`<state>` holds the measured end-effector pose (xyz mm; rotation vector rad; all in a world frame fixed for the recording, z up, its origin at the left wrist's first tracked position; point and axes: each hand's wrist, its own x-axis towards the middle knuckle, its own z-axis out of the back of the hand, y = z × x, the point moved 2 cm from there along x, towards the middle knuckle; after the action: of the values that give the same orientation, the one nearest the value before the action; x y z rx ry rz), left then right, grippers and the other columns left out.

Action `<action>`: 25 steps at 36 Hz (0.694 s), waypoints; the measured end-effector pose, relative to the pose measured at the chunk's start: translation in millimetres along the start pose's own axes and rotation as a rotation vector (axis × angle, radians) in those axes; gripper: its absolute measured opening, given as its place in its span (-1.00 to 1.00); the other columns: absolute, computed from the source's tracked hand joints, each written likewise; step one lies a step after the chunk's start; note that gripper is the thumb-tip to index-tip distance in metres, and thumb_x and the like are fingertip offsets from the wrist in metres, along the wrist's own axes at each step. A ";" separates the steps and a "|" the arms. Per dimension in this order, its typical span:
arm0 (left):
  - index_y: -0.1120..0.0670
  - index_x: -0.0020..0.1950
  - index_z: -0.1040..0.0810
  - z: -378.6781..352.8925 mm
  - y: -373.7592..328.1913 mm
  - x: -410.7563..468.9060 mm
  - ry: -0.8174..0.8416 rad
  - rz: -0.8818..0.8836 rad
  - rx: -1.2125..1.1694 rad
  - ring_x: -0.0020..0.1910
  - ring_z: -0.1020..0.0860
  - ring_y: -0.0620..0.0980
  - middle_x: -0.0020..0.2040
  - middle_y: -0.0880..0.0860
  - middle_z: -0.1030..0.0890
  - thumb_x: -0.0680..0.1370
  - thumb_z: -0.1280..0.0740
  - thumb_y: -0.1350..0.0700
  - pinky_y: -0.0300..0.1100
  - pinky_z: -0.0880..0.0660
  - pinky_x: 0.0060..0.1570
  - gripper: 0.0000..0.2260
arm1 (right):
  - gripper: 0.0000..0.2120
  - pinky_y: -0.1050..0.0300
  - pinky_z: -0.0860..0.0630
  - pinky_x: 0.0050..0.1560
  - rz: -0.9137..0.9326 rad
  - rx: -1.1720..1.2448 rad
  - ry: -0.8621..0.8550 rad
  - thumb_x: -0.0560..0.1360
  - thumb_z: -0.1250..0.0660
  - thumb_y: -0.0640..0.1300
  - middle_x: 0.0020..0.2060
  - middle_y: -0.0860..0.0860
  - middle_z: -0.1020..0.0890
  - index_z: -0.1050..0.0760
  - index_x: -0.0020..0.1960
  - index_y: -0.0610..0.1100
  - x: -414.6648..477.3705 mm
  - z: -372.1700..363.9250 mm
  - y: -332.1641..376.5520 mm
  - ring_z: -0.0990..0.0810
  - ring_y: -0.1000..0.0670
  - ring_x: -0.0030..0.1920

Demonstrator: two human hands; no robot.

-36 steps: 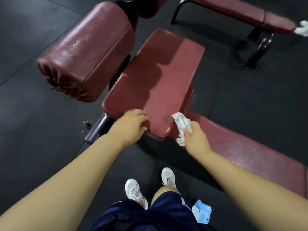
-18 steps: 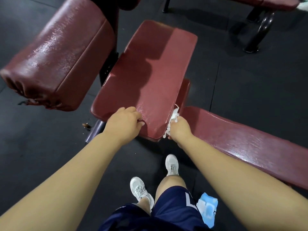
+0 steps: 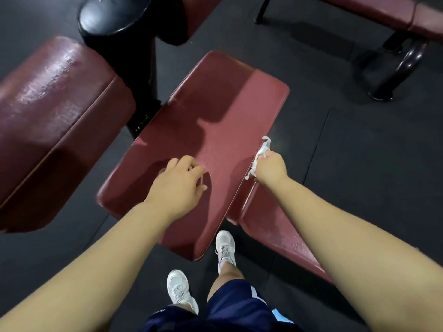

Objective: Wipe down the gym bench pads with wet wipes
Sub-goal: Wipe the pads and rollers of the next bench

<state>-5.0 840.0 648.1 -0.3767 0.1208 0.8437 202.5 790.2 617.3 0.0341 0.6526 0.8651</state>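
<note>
A flat dark-red seat pad (image 3: 215, 111) lies in the middle of the head view. My right hand (image 3: 271, 170) grips a crumpled white wet wipe (image 3: 262, 150) against the pad's right side edge. My left hand (image 3: 178, 185) rests on top of the pad near its front, fingers loosely curled, holding nothing. A long red bench pad (image 3: 271, 231) runs from under the seat pad toward the lower right, partly hidden by my right forearm. A thick red arm pad (image 3: 55, 111) with a wet sheen stands at the left.
A black post (image 3: 119, 27) rises behind the arm pad. Another red bench (image 3: 374, 10) on a dark curved frame (image 3: 402, 65) stands at the top right. Black rubber floor surrounds everything. My white shoes (image 3: 225, 248) stand just in front of the seat pad.
My right hand slid the wipe from the pad's front corner up along its right side edge. My left hand shifted from the front edge onto the pad's top. The camera moved closer over the pad.
</note>
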 end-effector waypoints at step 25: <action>-0.05 0.14 -0.58 6.9 -4.6 89.1 -0.113 0.003 -0.036 0.04 -0.49 0.05 0.11 -0.11 -0.54 0.45 -0.41 0.00 0.02 -0.54 -0.05 -0.74 | -0.46 0.08 -0.44 0.05 -0.014 0.040 -0.134 0.48 -0.12 -0.36 0.29 -0.17 -0.44 -0.22 0.43 -0.06 198.2 142.0 10.9 -0.47 -0.19 0.20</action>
<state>57.1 902.7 633.4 -0.3621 0.0014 0.8692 365.2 971.5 632.1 0.1223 0.5438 0.8286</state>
